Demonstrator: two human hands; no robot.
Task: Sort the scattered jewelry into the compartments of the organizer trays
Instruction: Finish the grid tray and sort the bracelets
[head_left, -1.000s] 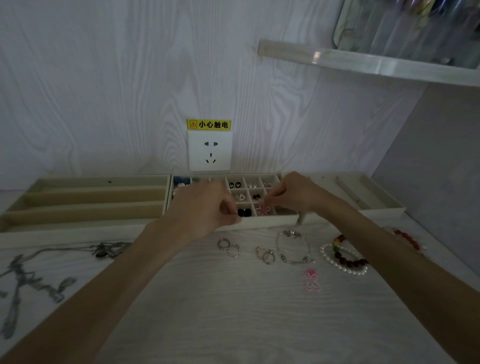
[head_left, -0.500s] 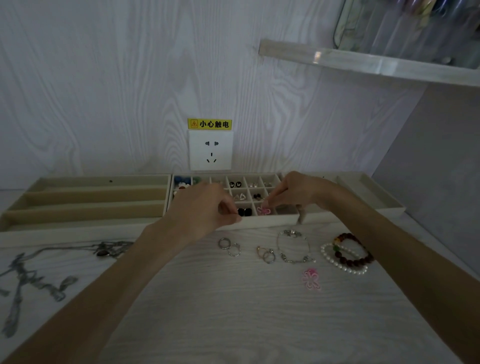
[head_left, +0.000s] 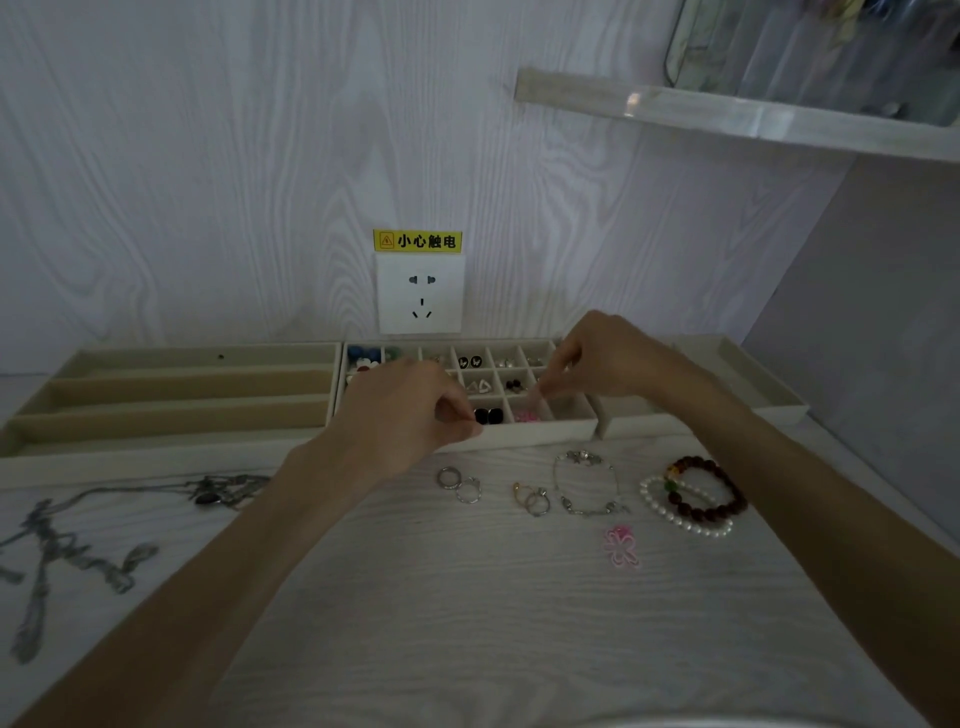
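Two hands (head_left: 410, 410) (head_left: 605, 358) over gridded tray (head_left: 540, 434); pink flower charm (head_left: 525, 414) inside.

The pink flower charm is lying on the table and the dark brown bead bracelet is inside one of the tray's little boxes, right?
Not quite. The head view shows the dark brown bead bracelet lying on the white wood-grain table, beside the white pearl bracelet, not inside the tray. The pink flower charm is on the table.

1 head-worn wide-angle view looks forward and down from close range, over both forearms, at the table (head_left: 467, 623), the organizer trays (head_left: 171, 387) and the wall (head_left: 208, 156) behind.
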